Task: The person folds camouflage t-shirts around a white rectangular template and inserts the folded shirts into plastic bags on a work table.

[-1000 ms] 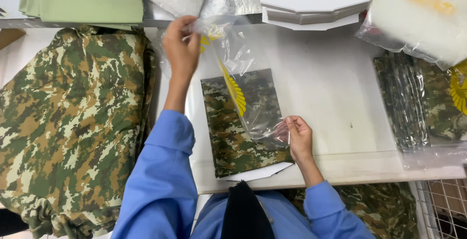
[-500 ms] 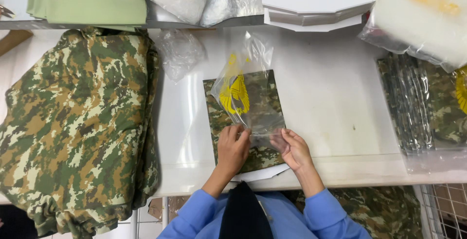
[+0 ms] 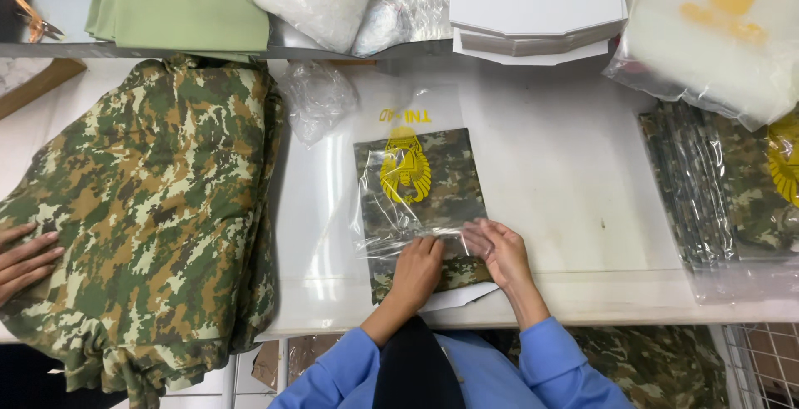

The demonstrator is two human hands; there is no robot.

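At the near edge of the white table (image 3: 583,176), the left hand (image 3: 416,272) and right hand (image 3: 499,251) each pinched the open lower edge of a clear plastic bag with a yellow emblem (image 3: 408,184), drawn partway over a folded camouflage cloth piece (image 3: 433,201) lying flat. The bagging step seemed in hand; finishing it would likely call for pulling the mouth fully over the exposed cloth end.
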